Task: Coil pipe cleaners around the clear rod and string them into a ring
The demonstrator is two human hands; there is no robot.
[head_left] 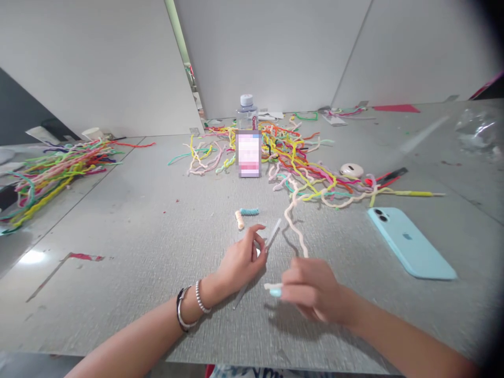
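Note:
My left hand (241, 261) is closed in a pinch round a thin clear stick (272, 236) that slants up to the right over the grey table (129, 220). My right hand (313, 289) is closed on a cream fuzzy pipe cleaner (295, 226), whose loose end snakes up towards the pile; a short cream and pale blue tip pokes out to the left of the fingers. A small coiled piece, cream and teal (244, 214), lies just beyond my left hand.
A tangle of coloured pipe cleaners (299, 163) spreads across the middle back, another bundle (55, 170) lies at far left. A light blue phone (409, 241) lies face down at right. A water bottle (247, 111), a blurred card (249, 153) and a small round white object (352, 169) stand behind.

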